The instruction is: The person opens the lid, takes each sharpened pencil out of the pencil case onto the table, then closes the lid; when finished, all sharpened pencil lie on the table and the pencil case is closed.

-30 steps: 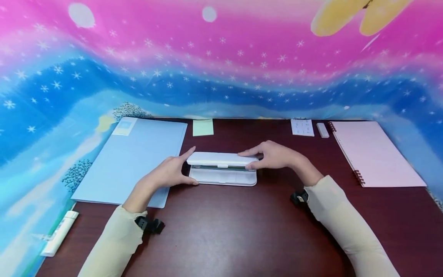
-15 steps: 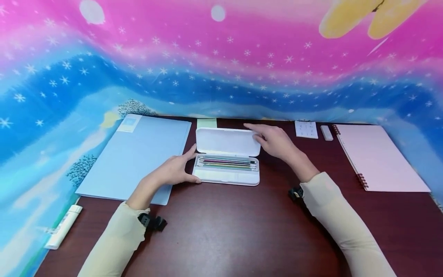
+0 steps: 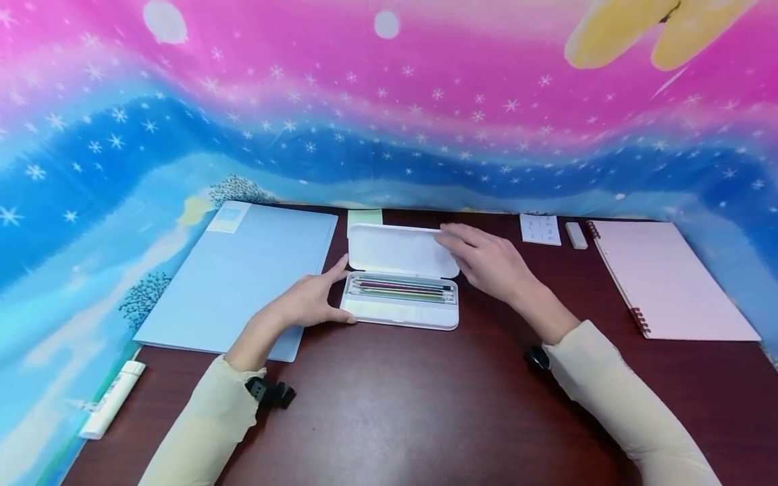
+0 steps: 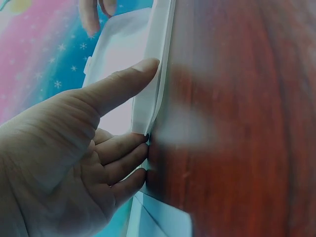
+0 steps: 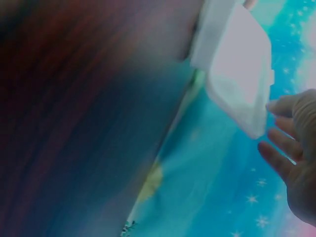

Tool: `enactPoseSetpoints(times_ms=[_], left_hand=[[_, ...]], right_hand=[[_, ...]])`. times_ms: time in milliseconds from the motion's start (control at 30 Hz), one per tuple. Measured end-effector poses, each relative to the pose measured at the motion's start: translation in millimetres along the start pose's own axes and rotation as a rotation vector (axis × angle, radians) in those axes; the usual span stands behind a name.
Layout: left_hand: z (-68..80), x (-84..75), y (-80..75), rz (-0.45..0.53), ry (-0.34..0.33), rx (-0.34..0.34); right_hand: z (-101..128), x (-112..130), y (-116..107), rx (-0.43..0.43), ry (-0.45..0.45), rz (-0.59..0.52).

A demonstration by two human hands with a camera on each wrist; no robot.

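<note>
A white pencil case [image 3: 401,318] lies on the dark wood table with its lid [image 3: 395,248] raised and tilted back. Several pencils [image 3: 398,289] lie side by side in its rear compartment. My left hand [image 3: 306,300] holds the case's left end, thumb at the front edge and fingers behind. In the left wrist view, the thumb of my left hand [image 4: 54,143] presses the case wall. My right hand [image 3: 486,260] is at the lid's upper right corner with loosely extended fingers. The right wrist view shows fingertips of my right hand [image 5: 296,143] right by the lid's edge.
A light blue folder [image 3: 243,277] lies left of the case, a white tube [image 3: 113,399] near the left edge. Behind the lid is a green sticky note [image 3: 365,216]. Back right are a printed paper pad [image 3: 540,229], an eraser [image 3: 576,235] and a pink spiral notebook [image 3: 675,280].
The pencil case lid has swung up and back, uncovering the pencils. My right hand has moved from the lid's front to its raised upper corner. My left hand stays on the case.
</note>
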State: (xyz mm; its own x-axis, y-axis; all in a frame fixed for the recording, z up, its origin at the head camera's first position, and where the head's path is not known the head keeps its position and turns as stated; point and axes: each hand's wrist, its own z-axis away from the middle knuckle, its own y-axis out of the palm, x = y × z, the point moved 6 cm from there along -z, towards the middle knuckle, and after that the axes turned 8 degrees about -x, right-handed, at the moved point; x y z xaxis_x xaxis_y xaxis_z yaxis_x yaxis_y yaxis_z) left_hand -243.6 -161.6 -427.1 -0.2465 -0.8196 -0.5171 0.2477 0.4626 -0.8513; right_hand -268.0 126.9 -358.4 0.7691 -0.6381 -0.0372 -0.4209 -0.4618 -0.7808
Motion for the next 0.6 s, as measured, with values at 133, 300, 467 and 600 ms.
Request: enactPoseSetpoints(times_ms=[133,300,467,600], left_hand=[[-0.3,0.5,2.1,0.004,-0.005,-0.011],[-0.4,0.8,2.2,0.007,-0.004,-0.011],[-0.4,1.7,2.3,-0.017,-0.027,-0.001],[-0.9,1.1,1.5,-0.048,-0.036,0.006]], right_hand=[[2.0,1.1,1.1,0.105,0.065,-0.051],[2.6,-8.2,16.6,0.284,0.189,-0.168],[3.7,-23.1,33.8,0.422,0.264,-0.279],[6.9,-31.8,47.3,0.538,0.340,-0.383]])
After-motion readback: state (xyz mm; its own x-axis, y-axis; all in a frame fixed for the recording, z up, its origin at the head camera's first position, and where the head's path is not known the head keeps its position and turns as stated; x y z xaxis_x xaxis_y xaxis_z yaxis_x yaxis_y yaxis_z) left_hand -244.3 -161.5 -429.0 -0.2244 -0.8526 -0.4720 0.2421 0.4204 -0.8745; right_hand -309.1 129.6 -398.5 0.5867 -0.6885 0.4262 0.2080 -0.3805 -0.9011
